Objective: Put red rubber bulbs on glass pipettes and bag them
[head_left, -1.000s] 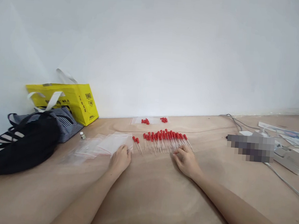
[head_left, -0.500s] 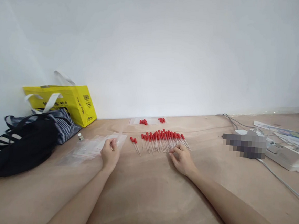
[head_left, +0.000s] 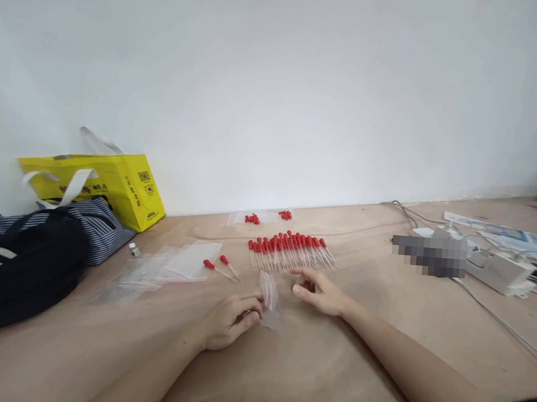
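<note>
Between its thumb and fingers my left hand (head_left: pixel 233 322) pinches a small clear zip bag (head_left: pixel 269 297) with a red line along its mouth, just above the wooden table. My right hand (head_left: pixel 319 292) is to the right of the bag, apart from it, thumb and forefinger spread and holding nothing. Beyond both hands lies a row of droppers (head_left: pixel 287 252), with red rubber bulbs pointing away and thin clear stems towards me. A pair of loose droppers (head_left: pixel 223 268) lies to the left of the row. Further left, a spread pile of clear zip bags (head_left: pixel 170 271) rests on the table.
Along the wall lie clear bags with red-bulbed droppers (head_left: pixel 251 218). A tiny bottle (head_left: pixel 134 250), a black bag (head_left: pixel 54 264), a striped bag (head_left: pixel 110 232) and a yellow bag (head_left: pixel 145 197) stand left. A power strip (head_left: pixel 499 272), cables and printed sheets (head_left: pixel 503 232) occupy the right.
My left hand has moved right and nearer from the bag pile, bringing one zip bag with it. The two loose droppers have shifted left and tilted. My right hand has drawn back slightly and opened.
</note>
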A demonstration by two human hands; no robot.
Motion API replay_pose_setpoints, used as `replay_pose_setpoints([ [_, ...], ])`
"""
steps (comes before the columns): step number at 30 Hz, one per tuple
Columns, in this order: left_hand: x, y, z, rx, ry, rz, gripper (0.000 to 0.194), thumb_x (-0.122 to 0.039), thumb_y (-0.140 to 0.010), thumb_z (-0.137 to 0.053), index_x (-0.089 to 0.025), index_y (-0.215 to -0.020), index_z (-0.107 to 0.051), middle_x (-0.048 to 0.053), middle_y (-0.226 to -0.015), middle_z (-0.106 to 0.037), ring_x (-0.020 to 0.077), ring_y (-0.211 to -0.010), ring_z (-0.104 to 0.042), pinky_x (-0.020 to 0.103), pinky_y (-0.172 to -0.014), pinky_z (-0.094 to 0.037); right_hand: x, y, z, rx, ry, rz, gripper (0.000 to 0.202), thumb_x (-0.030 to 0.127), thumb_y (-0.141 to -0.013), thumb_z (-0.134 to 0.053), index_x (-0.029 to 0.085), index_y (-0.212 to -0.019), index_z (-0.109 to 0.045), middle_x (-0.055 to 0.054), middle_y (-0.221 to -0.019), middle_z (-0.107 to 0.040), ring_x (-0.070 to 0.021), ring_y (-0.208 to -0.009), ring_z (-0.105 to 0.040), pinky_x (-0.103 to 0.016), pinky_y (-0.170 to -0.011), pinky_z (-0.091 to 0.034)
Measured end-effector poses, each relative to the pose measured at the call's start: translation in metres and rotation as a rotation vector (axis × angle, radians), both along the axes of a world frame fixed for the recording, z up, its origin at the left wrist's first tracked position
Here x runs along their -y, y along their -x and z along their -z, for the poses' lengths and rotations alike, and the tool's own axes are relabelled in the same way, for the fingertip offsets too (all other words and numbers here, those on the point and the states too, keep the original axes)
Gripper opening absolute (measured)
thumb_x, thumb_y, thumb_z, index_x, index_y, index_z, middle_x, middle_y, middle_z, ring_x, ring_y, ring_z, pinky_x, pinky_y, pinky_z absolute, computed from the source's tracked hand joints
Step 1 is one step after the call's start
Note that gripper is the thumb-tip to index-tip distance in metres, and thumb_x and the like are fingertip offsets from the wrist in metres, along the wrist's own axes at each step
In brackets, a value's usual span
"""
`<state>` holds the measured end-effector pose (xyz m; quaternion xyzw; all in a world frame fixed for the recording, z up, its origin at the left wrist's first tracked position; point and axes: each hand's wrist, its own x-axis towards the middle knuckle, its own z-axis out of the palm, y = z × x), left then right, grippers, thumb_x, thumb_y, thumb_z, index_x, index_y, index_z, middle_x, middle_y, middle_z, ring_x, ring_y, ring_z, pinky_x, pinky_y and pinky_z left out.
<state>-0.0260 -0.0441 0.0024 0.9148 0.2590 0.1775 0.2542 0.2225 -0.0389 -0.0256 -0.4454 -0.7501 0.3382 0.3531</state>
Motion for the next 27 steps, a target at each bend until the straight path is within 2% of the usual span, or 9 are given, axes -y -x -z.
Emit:
replay_pose_setpoints([
  [4, -0.005, 0.002, 0.004, 0.007, 0.108, -0.018, 0.034, -0.033, -0.087, -0.031, -0.021, -0.1, -0.06, 0.006, -0.135, -0.033, 0.0191, -0.11, -0.047, 0.029, -0.092, -0.036, 0.013, 0.016, -0.007, 0.184, -0.204, -0.055, 0.08, 0.051, -0.049, -0.071, 0.021, -0.118, -0.045, -0.008, -0.105, -0.054, -0.0238, -0.094, -0.048, -0.037, -0.08, -0.038],
  [7, -0.012, 0.003, 0.005, 0.084, 0.09, -0.099, 0.035, -0.035, -0.087, -0.031, -0.02, -0.097, -0.062, 0.007, -0.125, -0.046, 0.0186, -0.107, -0.049, 0.03, -0.091, -0.036, 0.014, 0.031, -0.004, 0.176, -0.211, -0.037, 0.037, 0.035, -0.071, -0.057, 0.022, -0.106, -0.056, -0.006, -0.094, -0.06, -0.0204, -0.086, -0.053, -0.033, -0.076, -0.04],
  [9, -0.019, 0.007, 0.005, 0.155, 0.041, -0.196, 0.033, -0.035, -0.086, -0.035, -0.018, -0.089, -0.063, 0.008, -0.109, -0.057, 0.0179, -0.099, -0.053, 0.03, -0.088, -0.038, 0.011, 0.036, 0.001, 0.082, -0.169, -0.019, 0.026, 0.021, -0.079, -0.042, 0.022, -0.097, -0.061, -0.004, -0.086, -0.063, -0.0177, -0.081, -0.056, -0.029, -0.072, -0.042],
  [13, -0.034, 0.016, 0.006, 0.227, 0.008, -0.32, 0.026, -0.034, -0.081, -0.043, -0.016, -0.08, -0.062, 0.005, -0.083, -0.064, 0.0157, -0.08, -0.057, 0.027, -0.075, -0.043, 0.003, 0.03, 0.004, -0.1, -0.224, 0.244, 0.025, 0.017, -0.075, -0.042, 0.019, -0.086, -0.065, -0.005, -0.08, -0.064, -0.0176, -0.074, -0.057, -0.028, -0.066, -0.044],
  [15, -0.036, 0.016, 0.008, 0.261, 0.018, -0.377, 0.025, -0.035, -0.079, -0.046, -0.017, -0.078, -0.062, 0.004, -0.077, -0.063, 0.0152, -0.075, -0.057, 0.027, -0.071, -0.043, 0.003, 0.022, -0.002, -0.095, -0.393, 0.426, 0.022, 0.021, -0.075, -0.044, 0.018, -0.084, -0.064, -0.005, -0.075, -0.062, -0.0179, -0.071, -0.056, -0.03, -0.064, -0.042],
  [18, -0.029, 0.006, 0.009, 0.349, 0.187, -0.444, 0.027, -0.041, -0.074, -0.052, -0.016, -0.078, -0.062, 0.003, -0.073, -0.063, 0.0143, -0.068, -0.056, 0.026, -0.067, -0.044, 0.012, 0.016, -0.01, 0.129, -0.674, 0.522, 0.02, 0.024, -0.076, -0.046, 0.022, -0.084, -0.064, -0.005, -0.071, -0.06, -0.0182, -0.068, -0.052, -0.035, -0.07, -0.036],
  [23, -0.008, -0.025, 0.011, 0.607, 0.797, -0.377, 0.04, -0.05, -0.067, -0.058, -0.014, -0.083, -0.059, 0.005, -0.076, -0.063, 0.0135, -0.066, -0.058, 0.026, -0.063, -0.047, 0.031, 0.034, -0.008, 0.486, -0.772, 0.263, 0.029, 0.02, -0.082, -0.037, 0.027, -0.099, -0.059, -0.004, -0.069, -0.058, -0.0168, -0.069, -0.048, -0.035, -0.069, -0.03],
  [25, -0.006, -0.031, 0.012, 0.664, 0.888, -0.39, 0.04, -0.045, -0.061, -0.066, -0.013, -0.083, -0.059, 0.005, -0.075, -0.063, 0.0131, -0.068, -0.058, 0.025, -0.064, -0.047, 0.034, 0.041, -0.008, 0.524, -0.749, 0.087, 0.03, 0.021, -0.08, -0.039, 0.025, -0.104, -0.057, -0.005, -0.073, -0.057, -0.0178, -0.072, -0.048, -0.035, -0.069, -0.03],
  [27, -0.007, -0.031, 0.013, 0.684, 0.903, -0.461, 0.04, -0.04, -0.055, -0.072, -0.013, -0.081, -0.06, 0.003, -0.07, -0.062, 0.011, -0.064, -0.057, 0.023, -0.062, -0.047, 0.033, 0.042, -0.011, 0.496, -0.683, -0.053, 0.041, 0.034, -0.073, -0.05, 0.023, -0.113, -0.051, -0.007, -0.088, -0.056, -0.0207, -0.081, -0.047, -0.037, -0.073, -0.031],
])
